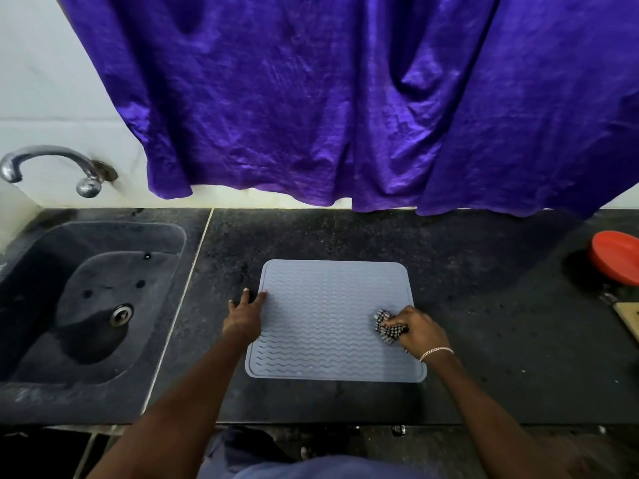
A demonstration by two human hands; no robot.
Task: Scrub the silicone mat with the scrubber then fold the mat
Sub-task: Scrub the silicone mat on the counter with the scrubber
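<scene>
The grey silicone mat [332, 305] lies flat and unfolded on the black counter [484, 305], to the right of the sink. The left hand [243, 318] rests with straight, spread fingers on the mat's left edge. The right hand [420, 331], a bracelet [436, 352] on its wrist, curls its fingers round the checked scrubber [389, 326] and presses it onto the right part of the mat.

The dark sink [181, 236] is set into the counter at left. Its basin shows a metal drain [121, 314] and darker patches, under a curved tap [52, 160]. A red round dish [617, 257] sits at the right edge, cut off by the frame. What it holds cannot be told. A purple cloth [345, 98] hangs behind the counter.
</scene>
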